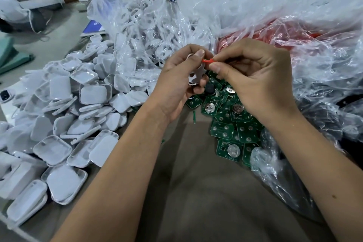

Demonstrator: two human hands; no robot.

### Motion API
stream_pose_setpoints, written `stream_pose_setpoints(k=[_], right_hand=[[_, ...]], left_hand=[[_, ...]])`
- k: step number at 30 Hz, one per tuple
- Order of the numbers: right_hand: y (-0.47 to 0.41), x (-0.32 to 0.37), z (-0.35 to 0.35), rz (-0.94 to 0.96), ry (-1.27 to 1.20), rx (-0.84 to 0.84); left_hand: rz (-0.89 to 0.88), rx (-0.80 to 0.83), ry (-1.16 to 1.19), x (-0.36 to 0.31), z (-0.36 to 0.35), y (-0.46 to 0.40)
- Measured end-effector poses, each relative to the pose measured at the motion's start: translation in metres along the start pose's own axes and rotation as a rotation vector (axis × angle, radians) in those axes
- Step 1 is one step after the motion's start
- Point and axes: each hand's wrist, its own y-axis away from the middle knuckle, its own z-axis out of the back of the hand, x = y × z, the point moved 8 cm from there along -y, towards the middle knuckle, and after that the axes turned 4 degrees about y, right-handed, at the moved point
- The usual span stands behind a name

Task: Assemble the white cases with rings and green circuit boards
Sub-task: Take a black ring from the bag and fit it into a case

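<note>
While the left hand (pixel 182 78) grips a white case half (pixel 193 76) by its edges, the right hand (pixel 253 76) pinches a small red ring piece (pixel 207 61) between thumb and forefinger at the case's upper rim. Both are held just above the pile of green circuit boards (pixel 229 122). How far the piece is seated cannot be told.

Judged light, thin-walled and smooth, the case should be held by its rim, not its flat face, to avoid flexing or slipping. The ring is tiny; a fingertip pinch suits it. Boards look rigid but delicate: hold them by the edges.

Left of the board pile lies a heap of white cases (pixel 64 124); beyond it, clear plastic bags (pixel 255 6).
</note>
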Motion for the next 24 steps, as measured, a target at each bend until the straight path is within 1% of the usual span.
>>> stream_pose_setpoints(k=[3,10,14,20,22,24], right_hand=[[0.001,-0.003,0.0,-0.042,-0.035,-0.005],[0.002,-0.01,-0.009,-0.11,-0.031,0.108],[0.002,-0.014,-0.012,-0.141,-0.079,0.119],[0.001,-0.028,-0.006,-0.288,-0.178,0.051],[0.002,-0.031,-0.003,-0.33,-0.253,0.012],[0.003,-0.034,0.0,-0.381,-0.37,-0.025]], left_hand=[[0.01,-0.01,0.005,0.002,-0.002,0.0],[0.024,-0.009,-0.019,0.007,-0.001,0.0],[0.03,-0.004,-0.017,0.01,0.0,-0.002],[0.014,0.06,-0.013,0.011,-0.003,-0.003],[0.023,0.067,-0.01,0.012,-0.004,-0.003],[0.046,0.064,0.062,0.013,-0.003,-0.003]])
